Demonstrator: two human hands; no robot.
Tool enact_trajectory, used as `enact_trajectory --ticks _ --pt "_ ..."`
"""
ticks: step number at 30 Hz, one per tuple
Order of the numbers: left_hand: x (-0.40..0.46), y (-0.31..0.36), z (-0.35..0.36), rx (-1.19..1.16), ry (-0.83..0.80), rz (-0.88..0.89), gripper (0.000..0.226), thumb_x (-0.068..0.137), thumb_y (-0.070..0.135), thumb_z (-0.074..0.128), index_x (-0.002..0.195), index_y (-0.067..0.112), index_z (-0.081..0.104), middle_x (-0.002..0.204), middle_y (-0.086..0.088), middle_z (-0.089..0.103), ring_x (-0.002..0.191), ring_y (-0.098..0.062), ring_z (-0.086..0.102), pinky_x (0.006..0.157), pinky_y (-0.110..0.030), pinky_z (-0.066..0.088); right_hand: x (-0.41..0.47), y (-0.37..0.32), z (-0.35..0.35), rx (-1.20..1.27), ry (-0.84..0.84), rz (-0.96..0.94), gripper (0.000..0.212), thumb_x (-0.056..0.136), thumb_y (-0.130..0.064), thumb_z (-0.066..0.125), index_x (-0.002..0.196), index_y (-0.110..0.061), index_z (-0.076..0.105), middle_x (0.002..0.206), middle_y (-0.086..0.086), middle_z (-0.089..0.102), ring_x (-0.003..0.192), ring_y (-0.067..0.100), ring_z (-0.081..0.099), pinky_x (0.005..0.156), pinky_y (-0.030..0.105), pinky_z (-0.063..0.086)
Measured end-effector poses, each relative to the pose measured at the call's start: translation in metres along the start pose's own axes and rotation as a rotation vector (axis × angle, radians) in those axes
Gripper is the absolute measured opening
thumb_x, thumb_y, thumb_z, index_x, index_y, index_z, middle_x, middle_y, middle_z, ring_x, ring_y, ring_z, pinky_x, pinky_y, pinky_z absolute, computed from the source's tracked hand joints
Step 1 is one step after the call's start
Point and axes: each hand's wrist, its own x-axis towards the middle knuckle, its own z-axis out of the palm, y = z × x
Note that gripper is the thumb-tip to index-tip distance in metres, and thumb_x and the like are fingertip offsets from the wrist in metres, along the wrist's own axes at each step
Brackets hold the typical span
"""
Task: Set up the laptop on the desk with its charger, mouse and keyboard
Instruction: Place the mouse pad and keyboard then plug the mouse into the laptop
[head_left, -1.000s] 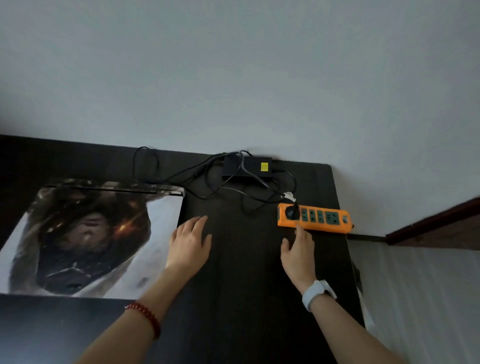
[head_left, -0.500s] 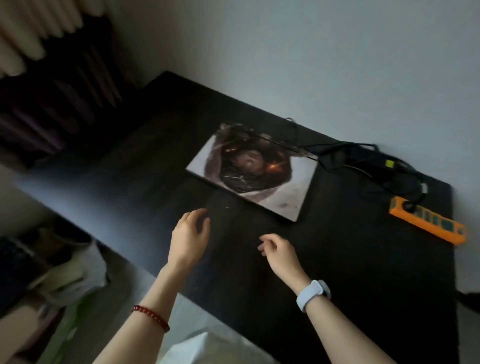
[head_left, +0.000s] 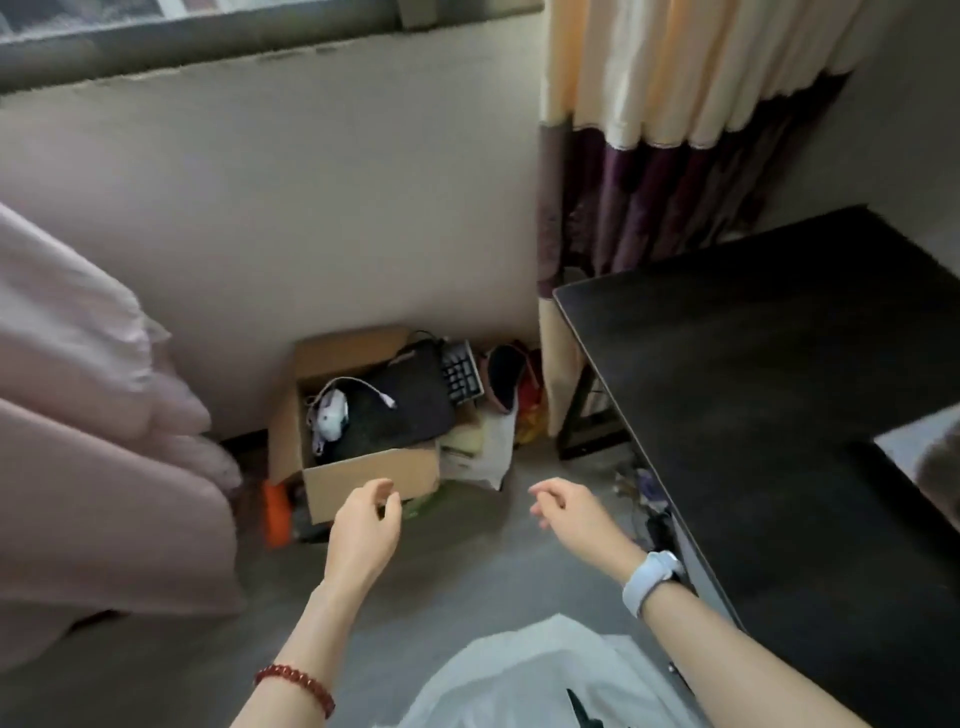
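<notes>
A black keyboard (head_left: 461, 375) with pale key legends stood tilted in an open cardboard box (head_left: 371, 473) on the floor beside a white mouse (head_left: 331, 414), while both hands, left (head_left: 363, 530) and right (head_left: 576, 514), hovered loosely curled, holding nothing, left of the dark tabletop (head_left: 779, 389).

The person's bare left hand (head_left: 363, 530) carries a red beaded bracelet (head_left: 296, 685) at seven o'clock; the right hand (head_left: 576, 512) wears a pale smartwatch (head_left: 652, 574) at four o'clock.

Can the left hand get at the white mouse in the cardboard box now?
Probably yes: the left hand holds nothing, the cardboard box is open on top, and the white mouse lies uncovered inside, though a white cable loops beside it.
</notes>
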Motion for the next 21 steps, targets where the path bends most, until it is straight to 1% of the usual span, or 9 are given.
enact_trajectory --ticks 3,5,7,10,12,14,17,19,21 --pt "0.028 -0.032 -0.017 -0.041 0.008 -0.116 0.030 0.093 0.021 0.048 0.120 0.012 0.057 0.119 -0.008 0.062 0.108 -0.022 0.059 0.092 -0.031 0.043 0.041 -0.033 0.024 -0.117 -0.087 -0.021 0.024 0.094 -0.022 0.042 0.108 -0.021 0.061 0.090 -0.005 0.065 0.085 0.014 0.061 0.075 0.027 0.046" --pt "0.044 -0.040 -0.020 -0.035 -0.020 -0.160 0.032 0.093 0.023 0.047 0.123 0.013 0.055 0.123 -0.008 0.059 0.110 -0.022 0.057 0.092 -0.031 0.043 0.062 -0.046 0.028 -0.196 -0.112 -0.034 0.026 0.095 -0.024 0.040 0.113 -0.022 0.058 0.102 -0.002 0.065 0.094 0.017 0.060 0.077 0.026 0.044" --pt "0.079 -0.053 -0.024 -0.030 -0.024 -0.203 0.036 0.093 0.025 0.047 0.128 0.014 0.050 0.128 -0.007 0.054 0.115 -0.022 0.053 0.095 -0.032 0.042 0.102 -0.064 0.039 -0.276 -0.149 -0.059 0.027 0.095 -0.024 0.039 0.116 -0.020 0.056 0.111 0.001 0.064 0.100 0.019 0.059 0.080 0.026 0.043" --pt "0.142 -0.068 -0.025 -0.002 -0.027 -0.234 0.043 0.093 0.029 0.048 0.134 0.016 0.042 0.136 -0.007 0.043 0.123 -0.023 0.045 0.098 -0.036 0.040 0.170 -0.086 0.054 -0.406 -0.162 -0.108 0.030 0.096 -0.022 0.038 0.120 -0.018 0.055 0.121 0.001 0.060 0.111 0.018 0.055 0.091 0.029 0.044" --pt "0.185 -0.075 -0.021 0.024 -0.049 -0.269 0.049 0.092 0.031 0.049 0.137 0.017 0.036 0.139 -0.009 0.038 0.126 -0.026 0.040 0.100 -0.038 0.038 0.217 -0.098 0.062 -0.532 -0.164 -0.153 0.031 0.096 -0.022 0.037 0.123 -0.018 0.053 0.125 0.002 0.057 0.115 0.020 0.053 0.095 0.032 0.043" --pt "0.243 -0.091 -0.011 0.047 -0.081 -0.308 0.055 0.092 0.032 0.049 0.141 0.017 0.029 0.143 -0.011 0.032 0.129 -0.030 0.033 0.102 -0.041 0.035 0.283 -0.108 0.078 -0.691 -0.171 -0.211 0.032 0.096 -0.023 0.036 0.124 -0.018 0.051 0.126 0.004 0.055 0.116 0.023 0.051 0.096 0.035 0.043" --pt "0.305 -0.115 -0.002 0.140 -0.116 -0.333 0.061 0.092 0.032 0.050 0.144 0.017 0.022 0.147 -0.011 0.026 0.132 -0.032 0.027 0.105 -0.044 0.034 0.350 -0.122 0.103 -0.931 -0.211 -0.304 0.037 0.096 -0.029 0.037 0.130 -0.017 0.045 0.128 0.006 0.051 0.118 0.026 0.046 0.095 0.039 0.042" --pt "0.340 -0.139 0.009 0.200 -0.134 -0.322 0.063 0.090 0.032 0.052 0.144 0.018 0.021 0.147 -0.011 0.026 0.132 -0.033 0.027 0.103 -0.045 0.036 0.391 -0.125 0.125 -1.039 -0.248 -0.355 0.042 0.094 -0.033 0.040 0.133 -0.016 0.041 0.129 0.007 0.049 0.120 0.028 0.043 0.099 0.040 0.038" --pt "0.366 -0.160 0.019 0.231 -0.146 -0.309 0.067 0.089 0.033 0.054 0.145 0.019 0.019 0.149 -0.011 0.024 0.134 -0.033 0.023 0.104 -0.046 0.035 0.421 -0.124 0.146 -1.125 -0.272 -0.410 0.052 0.092 -0.038 0.044 0.138 -0.017 0.034 0.135 0.008 0.044 0.128 0.028 0.036 0.109 0.043 0.027"
